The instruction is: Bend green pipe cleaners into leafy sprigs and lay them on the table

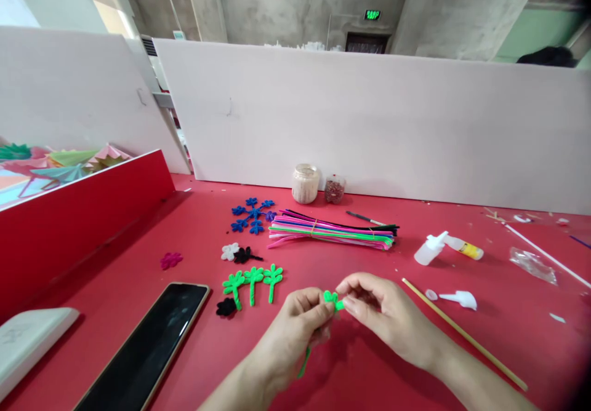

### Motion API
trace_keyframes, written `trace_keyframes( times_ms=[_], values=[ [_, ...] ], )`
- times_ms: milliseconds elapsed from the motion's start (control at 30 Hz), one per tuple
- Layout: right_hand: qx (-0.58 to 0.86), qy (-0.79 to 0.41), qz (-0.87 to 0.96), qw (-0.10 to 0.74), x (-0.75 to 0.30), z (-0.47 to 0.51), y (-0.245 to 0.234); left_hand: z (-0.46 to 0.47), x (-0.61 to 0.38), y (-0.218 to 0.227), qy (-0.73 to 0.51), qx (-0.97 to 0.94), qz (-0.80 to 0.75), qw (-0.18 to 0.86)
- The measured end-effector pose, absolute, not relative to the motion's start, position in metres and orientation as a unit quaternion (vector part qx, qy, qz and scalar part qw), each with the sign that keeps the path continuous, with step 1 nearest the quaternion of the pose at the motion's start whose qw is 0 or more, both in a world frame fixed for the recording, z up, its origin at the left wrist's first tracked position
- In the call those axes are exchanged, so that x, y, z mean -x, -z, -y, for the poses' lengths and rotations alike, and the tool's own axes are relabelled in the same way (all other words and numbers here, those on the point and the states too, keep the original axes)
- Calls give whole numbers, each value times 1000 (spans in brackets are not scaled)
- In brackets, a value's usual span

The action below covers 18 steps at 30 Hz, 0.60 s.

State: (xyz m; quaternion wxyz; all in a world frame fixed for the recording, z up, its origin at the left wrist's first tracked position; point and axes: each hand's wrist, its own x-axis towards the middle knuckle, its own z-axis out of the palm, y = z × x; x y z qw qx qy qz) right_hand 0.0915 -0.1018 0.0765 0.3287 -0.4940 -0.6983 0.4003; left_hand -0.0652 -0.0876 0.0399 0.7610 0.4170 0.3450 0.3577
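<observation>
My left hand (295,328) and my right hand (383,315) meet above the red table (508,349), both pinching one green pipe cleaner (333,300). Its top is bent into small loops between my fingertips, and its stem hangs down below my left hand. Three finished green pipe-cleaner leaves (253,282) lie just left of my hands. Small black (226,307), white (229,251) and pink (170,259) pipe-cleaner flowers lie around them. A bundle of coloured pipe cleaners (330,231) lies further back.
A phone (148,346) lies face up at the front left beside a white box (28,337). Blue pipe-cleaner flowers (252,212), two jars (305,183), a glue bottle (446,246), a white cap (459,299) and a wooden stick (462,332) are on the table. A white board stands behind.
</observation>
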Motion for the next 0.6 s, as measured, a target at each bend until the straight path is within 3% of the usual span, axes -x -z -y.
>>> trace_keyframes(
  times_ms=[300,600],
  values=[
    [400,-42,880,254,-100,106,-70,90,67,-45,-341,-355,-315,812],
    [314,55,931,181,-107,109,-68,94,67,-43,-296,-397,-329,804]
  ],
)
